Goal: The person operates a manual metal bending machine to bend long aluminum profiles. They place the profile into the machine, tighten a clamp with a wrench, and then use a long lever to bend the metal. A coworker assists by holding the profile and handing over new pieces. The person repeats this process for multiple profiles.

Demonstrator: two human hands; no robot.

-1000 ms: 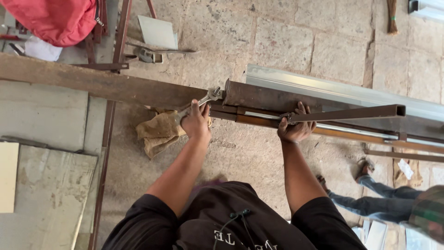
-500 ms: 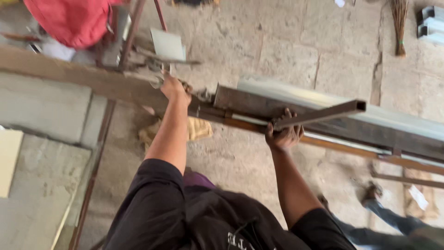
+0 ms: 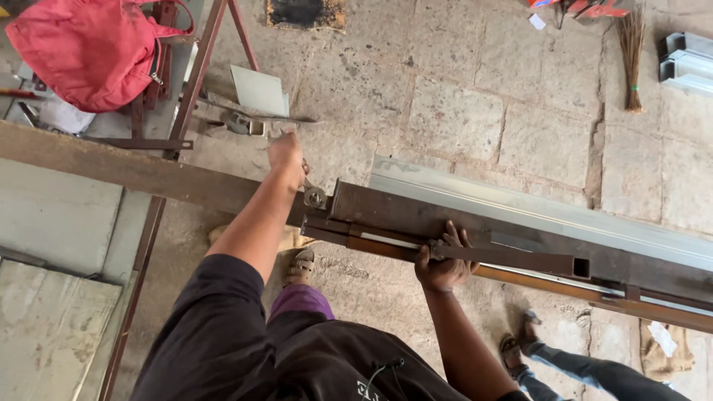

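No screens or signs show; a red-and-white printed package (image 3: 587,7) lies on the stone floor (image 3: 460,111), top right.

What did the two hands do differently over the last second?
The left hand let go of the clamp at the frame's end and moved up and away, over the rusty beam. The right hand kept its grip on the square tube. The frame stayed on the beam.

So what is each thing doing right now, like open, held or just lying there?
Left hand: reaching out above the rusty beam.
Right hand: fingers wrapped around the square tube.
Square tube: held level, its end open.
Red bag: lying slumped.
Broom: lying on the floor.
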